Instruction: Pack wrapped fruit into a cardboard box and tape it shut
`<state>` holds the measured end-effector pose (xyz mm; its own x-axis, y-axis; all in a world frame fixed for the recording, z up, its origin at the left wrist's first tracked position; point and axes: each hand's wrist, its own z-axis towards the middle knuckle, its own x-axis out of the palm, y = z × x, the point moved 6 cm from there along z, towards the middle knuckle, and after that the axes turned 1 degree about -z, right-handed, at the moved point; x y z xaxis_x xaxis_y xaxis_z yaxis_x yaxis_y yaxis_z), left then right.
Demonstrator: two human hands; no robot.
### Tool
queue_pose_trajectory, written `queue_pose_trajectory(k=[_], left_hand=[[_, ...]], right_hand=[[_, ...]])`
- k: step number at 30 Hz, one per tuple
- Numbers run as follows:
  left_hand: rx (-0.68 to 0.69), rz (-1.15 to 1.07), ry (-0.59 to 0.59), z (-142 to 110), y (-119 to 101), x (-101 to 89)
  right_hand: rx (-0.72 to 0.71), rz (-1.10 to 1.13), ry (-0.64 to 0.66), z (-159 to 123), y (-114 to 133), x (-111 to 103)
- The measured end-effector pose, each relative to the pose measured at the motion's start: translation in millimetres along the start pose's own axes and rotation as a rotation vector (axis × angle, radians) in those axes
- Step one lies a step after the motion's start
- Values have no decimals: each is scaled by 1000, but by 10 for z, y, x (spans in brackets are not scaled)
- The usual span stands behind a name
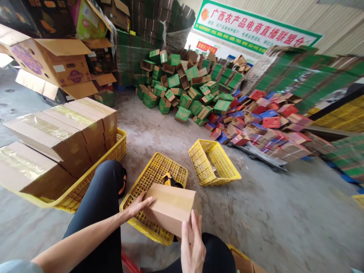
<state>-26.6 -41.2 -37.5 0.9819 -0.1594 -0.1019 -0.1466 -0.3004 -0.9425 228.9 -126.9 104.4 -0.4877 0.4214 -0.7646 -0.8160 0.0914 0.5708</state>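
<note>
A plain brown cardboard box (172, 206) is between my two hands, above an upturned yellow plastic crate (159, 167) in front of my knees. My left hand (139, 206) grips the box's left end, thumb along the top. On the right end, my right hand (193, 242) holds it with the fingers up against the side. Just behind the box, a tape dispenser (171, 179) in black and yellow lies on the crate, partly hidden by the box.
Taped brown boxes (48, 131) fill a yellow crate (121, 146) at my left. Another yellow crate (214, 163) stands on the floor ahead right. Farther back are heaps of green boxes (182, 113) and red and blue boxes (270, 121). Large open cartons (57, 62) stand at upper left.
</note>
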Motion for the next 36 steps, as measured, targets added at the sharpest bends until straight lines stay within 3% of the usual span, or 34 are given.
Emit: queue_pose_trajectory(k=[3, 7, 11, 14, 19, 23, 29, 36], left_hand=[[-89, 11, 100, 3, 82, 164], [48, -29, 185, -6, -82, 198], [220, -123, 155, -141, -415, -66], [380, -187, 175, -330, -698, -304], [683, 225, 339, -676, -1020, -323], [860, 492, 245, -774, -1088, -261], [1024, 523, 188, -782, -1086, -275], [1026, 530, 164, -851, -1158, -313]], right_hand=[[-218, -28, 12, 49, 392, 32], [-450, -93, 2, -34, 839, 309], [-587, -141, 76, -283, 1259, 640], [-641, -156, 83, -399, 1413, 702], [-635, -134, 64, -312, 1249, 566], [-643, -154, 83, -296, 1114, 474], [-559, -194, 23, -375, 941, 309], [-481, -153, 48, -439, 773, 158]])
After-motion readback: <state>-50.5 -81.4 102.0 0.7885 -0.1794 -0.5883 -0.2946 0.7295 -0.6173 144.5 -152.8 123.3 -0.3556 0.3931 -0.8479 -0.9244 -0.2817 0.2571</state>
